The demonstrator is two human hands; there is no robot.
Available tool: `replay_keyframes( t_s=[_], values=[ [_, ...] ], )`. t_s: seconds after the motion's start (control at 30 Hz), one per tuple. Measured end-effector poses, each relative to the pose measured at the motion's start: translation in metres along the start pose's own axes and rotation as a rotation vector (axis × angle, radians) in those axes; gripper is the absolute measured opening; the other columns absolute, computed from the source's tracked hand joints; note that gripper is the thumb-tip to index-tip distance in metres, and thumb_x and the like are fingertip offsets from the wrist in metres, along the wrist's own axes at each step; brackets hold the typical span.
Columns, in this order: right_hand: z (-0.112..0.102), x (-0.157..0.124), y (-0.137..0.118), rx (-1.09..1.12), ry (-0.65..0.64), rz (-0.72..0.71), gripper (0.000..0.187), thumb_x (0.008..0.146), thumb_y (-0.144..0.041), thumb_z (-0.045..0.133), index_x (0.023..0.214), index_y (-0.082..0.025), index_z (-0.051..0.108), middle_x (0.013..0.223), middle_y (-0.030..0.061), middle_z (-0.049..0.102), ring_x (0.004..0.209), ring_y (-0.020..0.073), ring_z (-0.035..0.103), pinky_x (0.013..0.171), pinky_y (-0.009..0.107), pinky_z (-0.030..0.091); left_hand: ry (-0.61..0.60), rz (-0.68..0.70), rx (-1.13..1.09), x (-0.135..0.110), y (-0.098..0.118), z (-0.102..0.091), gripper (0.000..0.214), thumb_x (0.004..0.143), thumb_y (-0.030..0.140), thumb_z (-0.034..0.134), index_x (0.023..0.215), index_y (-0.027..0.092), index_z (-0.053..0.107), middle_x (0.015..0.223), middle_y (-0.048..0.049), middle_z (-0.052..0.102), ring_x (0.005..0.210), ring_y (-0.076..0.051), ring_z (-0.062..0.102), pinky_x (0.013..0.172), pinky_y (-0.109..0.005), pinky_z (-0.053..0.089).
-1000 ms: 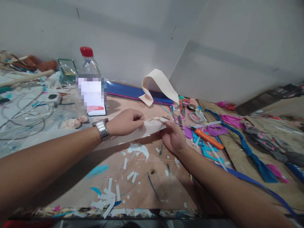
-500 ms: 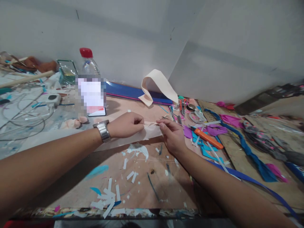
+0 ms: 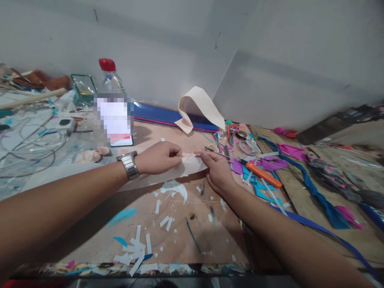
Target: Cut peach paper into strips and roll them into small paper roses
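A long pale strip of thin paper [image 3: 192,167] stretches across the table between my hands, its upper edge looking gathered or creased. My left hand [image 3: 160,157], with a metal watch at the wrist, is closed with curled fingers on the strip's upper edge. My right hand [image 3: 219,170] pinches the same edge a short way to the right, thumb against fingers. A thin pointed tool [image 3: 209,149] shows just behind the right fingers; I cannot tell its kind. A crumpled peach paper piece [image 3: 88,156] lies left of the strip.
Behind stand a red-capped bottle [image 3: 107,65] and a lit phone [image 3: 115,118], partly blurred. A curled cream strip [image 3: 199,96] rests on blue sheets [image 3: 156,113]. An orange cutter [image 3: 262,175] lies right among scraps. White paper bits [image 3: 137,248] litter the front, cables [image 3: 51,138] the left.
My right hand has shifted its fingers slightly on the strip, the thumb now lying further over. The left hand stays nearly in place.
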State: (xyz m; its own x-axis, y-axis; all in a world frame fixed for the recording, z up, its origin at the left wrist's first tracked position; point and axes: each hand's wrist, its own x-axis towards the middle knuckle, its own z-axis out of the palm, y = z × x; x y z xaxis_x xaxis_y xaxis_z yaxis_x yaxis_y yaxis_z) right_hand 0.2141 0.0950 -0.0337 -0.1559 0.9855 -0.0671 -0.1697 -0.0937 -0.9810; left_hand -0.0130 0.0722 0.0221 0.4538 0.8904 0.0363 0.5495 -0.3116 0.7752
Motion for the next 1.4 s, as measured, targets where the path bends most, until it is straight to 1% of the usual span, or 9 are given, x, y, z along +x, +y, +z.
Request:
replay_keyframes(
  t_s=[0.2,0.37,0.53,0.7,0.9,1.03,1.13,1.3,1.4],
  values=[
    [0.003,-0.001,-0.005,0.121,-0.027,0.048,0.037,0.059,-0.050,0.095,0.080,-0.022,0.082,0.080,0.0013,0.078,0.074,0.0171,0.066,0.075,0.030,0.054,0.003,-0.007,0.002,0.000,0.001,0.000,0.014,0.082,0.027,0.052,0.071,0.018,0.056,0.065,0.0043,0.053,0.064,-0.013,0.047,0.063,-0.029,0.033],
    [0.002,0.000,-0.008,0.227,-0.110,0.132,0.037,0.059,-0.049,0.096,0.082,-0.023,0.080,0.079,0.0003,0.077,0.076,0.0181,0.068,0.084,0.034,0.055,-0.008,-0.016,0.001,0.000,0.002,0.000,0.014,0.082,0.026,0.052,0.071,0.018,0.055,0.065,0.0041,0.053,0.064,-0.013,0.048,0.063,-0.029,0.032],
    [0.002,0.000,-0.010,0.281,-0.119,0.163,0.037,0.058,-0.045,0.098,0.080,-0.023,0.078,0.079,-0.0020,0.075,0.076,0.0151,0.066,0.079,0.030,0.055,-0.009,0.000,-0.004,0.000,0.000,0.001,0.013,0.082,0.025,0.052,0.072,0.018,0.056,0.065,0.0043,0.053,0.064,-0.013,0.048,0.063,-0.028,0.032],
    [0.003,-0.002,-0.012,0.289,-0.112,0.170,0.036,0.059,-0.034,0.098,0.086,-0.022,0.077,0.077,-0.0042,0.072,0.071,0.0114,0.063,0.072,0.026,0.053,-0.018,0.004,-0.012,-0.001,0.001,0.003,0.014,0.082,0.025,0.052,0.072,0.017,0.057,0.064,0.0048,0.053,0.063,-0.012,0.046,0.062,-0.028,0.032],
    [0.004,-0.001,-0.013,0.289,-0.105,0.146,0.037,0.057,-0.030,0.099,0.084,-0.024,0.075,0.076,-0.0062,0.070,0.068,0.0093,0.062,0.071,0.023,0.052,-0.031,0.007,-0.016,-0.001,0.002,0.002,0.014,0.082,0.025,0.052,0.072,0.017,0.057,0.064,0.0045,0.053,0.062,-0.012,0.046,0.062,-0.028,0.032],
    [0.004,-0.003,-0.012,0.238,-0.089,0.074,0.036,0.060,-0.042,0.097,0.084,-0.023,0.077,0.078,-0.0034,0.071,0.070,0.0113,0.061,0.071,0.025,0.052,-0.033,0.015,0.018,-0.001,0.002,0.002,0.013,0.082,0.024,0.051,0.072,0.018,0.057,0.065,0.0043,0.053,0.064,-0.012,0.047,0.062,-0.028,0.032],
    [0.004,-0.006,-0.012,0.178,-0.121,0.050,0.041,0.060,-0.051,0.095,0.085,-0.023,0.079,0.078,-0.0014,0.072,0.071,0.0134,0.061,0.071,0.027,0.052,-0.023,0.014,0.019,-0.001,0.001,0.002,0.014,0.082,0.025,0.051,0.072,0.018,0.057,0.064,0.0045,0.053,0.063,-0.012,0.047,0.062,-0.028,0.032],
    [0.004,-0.006,-0.009,0.120,-0.093,0.060,0.040,0.054,-0.049,0.098,0.077,-0.022,0.079,0.071,-0.0012,0.071,0.066,0.0138,0.060,0.069,0.028,0.050,-0.016,0.008,0.009,-0.001,0.001,0.001,0.013,0.082,0.025,0.051,0.073,0.017,0.058,0.065,0.0045,0.054,0.064,-0.012,0.047,0.063,-0.028,0.033],
    [0.004,-0.004,-0.008,0.113,-0.071,0.064,0.041,0.053,-0.048,0.098,0.076,-0.021,0.078,0.072,-0.0005,0.073,0.066,0.0144,0.061,0.067,0.028,0.050,-0.025,0.005,0.015,-0.001,0.002,0.001,0.013,0.082,0.024,0.051,0.072,0.018,0.057,0.065,0.0043,0.055,0.064,-0.012,0.047,0.062,-0.028,0.032]
  ],
)
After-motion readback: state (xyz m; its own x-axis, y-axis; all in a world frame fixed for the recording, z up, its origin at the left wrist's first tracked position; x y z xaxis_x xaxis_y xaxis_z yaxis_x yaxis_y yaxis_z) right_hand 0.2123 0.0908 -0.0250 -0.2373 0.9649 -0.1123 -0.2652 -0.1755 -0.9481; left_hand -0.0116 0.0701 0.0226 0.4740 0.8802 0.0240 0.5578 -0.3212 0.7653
